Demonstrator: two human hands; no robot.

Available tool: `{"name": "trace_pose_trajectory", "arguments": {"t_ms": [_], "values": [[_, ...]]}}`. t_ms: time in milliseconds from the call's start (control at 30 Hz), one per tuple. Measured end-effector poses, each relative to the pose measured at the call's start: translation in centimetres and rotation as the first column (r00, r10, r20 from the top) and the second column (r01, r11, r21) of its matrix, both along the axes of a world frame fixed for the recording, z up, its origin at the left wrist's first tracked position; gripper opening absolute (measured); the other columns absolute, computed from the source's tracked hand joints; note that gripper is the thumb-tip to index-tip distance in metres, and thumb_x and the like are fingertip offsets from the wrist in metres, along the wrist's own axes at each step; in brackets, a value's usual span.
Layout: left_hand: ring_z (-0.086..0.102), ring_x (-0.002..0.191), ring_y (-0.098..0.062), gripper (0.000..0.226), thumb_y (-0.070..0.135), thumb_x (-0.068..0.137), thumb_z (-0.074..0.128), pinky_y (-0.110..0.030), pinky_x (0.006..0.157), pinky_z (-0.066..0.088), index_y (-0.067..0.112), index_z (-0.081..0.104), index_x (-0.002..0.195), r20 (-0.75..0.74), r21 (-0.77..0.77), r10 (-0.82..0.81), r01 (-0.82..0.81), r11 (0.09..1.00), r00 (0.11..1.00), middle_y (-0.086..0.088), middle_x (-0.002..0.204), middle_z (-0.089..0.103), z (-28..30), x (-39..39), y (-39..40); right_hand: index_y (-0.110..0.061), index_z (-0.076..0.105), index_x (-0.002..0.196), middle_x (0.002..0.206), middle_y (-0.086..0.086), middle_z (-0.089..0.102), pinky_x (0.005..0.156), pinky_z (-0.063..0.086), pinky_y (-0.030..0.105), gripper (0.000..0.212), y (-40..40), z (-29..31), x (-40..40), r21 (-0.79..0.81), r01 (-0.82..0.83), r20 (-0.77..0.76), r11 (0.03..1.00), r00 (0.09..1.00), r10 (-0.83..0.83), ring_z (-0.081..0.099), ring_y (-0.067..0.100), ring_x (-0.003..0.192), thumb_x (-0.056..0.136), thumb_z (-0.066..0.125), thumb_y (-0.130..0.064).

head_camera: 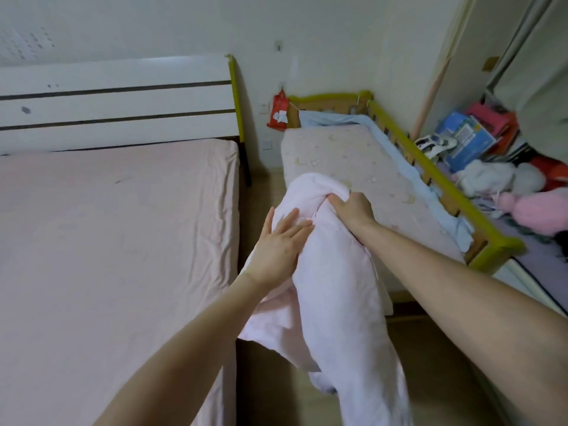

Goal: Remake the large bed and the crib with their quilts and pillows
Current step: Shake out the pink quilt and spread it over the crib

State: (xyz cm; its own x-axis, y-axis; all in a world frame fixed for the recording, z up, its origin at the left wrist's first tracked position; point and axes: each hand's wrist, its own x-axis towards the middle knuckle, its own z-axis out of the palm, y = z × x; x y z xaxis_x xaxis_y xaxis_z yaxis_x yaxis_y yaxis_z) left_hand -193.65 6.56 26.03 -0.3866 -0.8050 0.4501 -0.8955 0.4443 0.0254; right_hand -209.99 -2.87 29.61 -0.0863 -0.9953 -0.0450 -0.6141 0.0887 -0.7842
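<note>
Plainly clamped: right hand, centre of the frame, fingers curled tight into a bunched fold at the top of the pale pink quilt. Left hand just beside it, fingers straight and a little apart, laid flat against the quilt's near side — steadying, not gripping. Quilt held up in the gap between the two beds, its upper end over the foot of the crib mattress, the rest hanging in soft folds toward the lower edge of the frame.

Soft and limp by the look of it, padded, matte cotton, probably light enough for one hand yet bulky; likely to slump and twist unless taken by two corners or along one hem, well apart, before spreading. No slip expected from such cloth.

Further out: crib at centre right, wooden rails with yellow-green padded edging, mattress in a faintly printed pale sheet, a light blue cloth rumpled along its far side. Large bed at left — pink fitted sheet, creased, no quilt or pillow showing — under a white slatted headboard.
</note>
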Motion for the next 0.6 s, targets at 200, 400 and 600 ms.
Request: {"name": "trace_pose_trajectory", "arguments": {"t_ms": [200, 400, 600], "values": [[0.046, 0.069, -0.001, 0.033, 0.001, 0.095, 0.041, -0.011, 0.065, 0.040, 0.029, 0.049, 0.077, -0.829, 0.365, 0.379, -0.118, 0.924, 0.411, 0.006, 0.072, 0.051, 7.3, -1.2, -2.4, -0.007, 0.058, 0.090, 0.095, 0.018, 0.065, 0.083, 0.054, 0.045, 0.031, 0.9, 0.6, -1.1, 0.155, -0.194, 0.230, 0.969, 0.961, 0.156, 0.062, 0.027, 0.082, 0.097, 0.048, -0.035], [0.042, 0.070, -0.018, 0.014, 0.005, 0.093, 0.038, -0.010, 0.048, 0.034, 0.009, 0.048, 0.084, -0.800, 0.449, 0.547, -0.360, 0.818, 0.246, 0.005, 0.065, 0.041, 7.4, 0.9, -5.2, -0.043, 0.007, 0.148, 0.155, -0.011, 0.017, 0.115, 0.026, 0.035, 0.108, 5.0, 2.0, -3.3, 0.258, -0.699, 0.119, 0.667, 0.708, 0.696, 0.019, 0.009, 0.143, 0.070, 0.082, -0.039], [0.042, 0.060, -0.014, 0.013, 0.007, 0.093, 0.039, -0.020, 0.048, 0.031, 0.007, 0.047, 0.082, -0.755, 0.532, 0.626, -0.376, 0.758, 0.193, 0.003, 0.065, 0.043, 7.5, 0.9, -5.5, -0.030, 0.022, 0.147, 0.143, -0.008, 0.040, 0.109, 0.040, 0.033, 0.103, 10.6, -3.4, 1.4, 0.059, -0.652, 0.075, 0.756, 0.758, 0.648, 0.043, 0.008, 0.128, 0.064, 0.082, -0.037]]}}
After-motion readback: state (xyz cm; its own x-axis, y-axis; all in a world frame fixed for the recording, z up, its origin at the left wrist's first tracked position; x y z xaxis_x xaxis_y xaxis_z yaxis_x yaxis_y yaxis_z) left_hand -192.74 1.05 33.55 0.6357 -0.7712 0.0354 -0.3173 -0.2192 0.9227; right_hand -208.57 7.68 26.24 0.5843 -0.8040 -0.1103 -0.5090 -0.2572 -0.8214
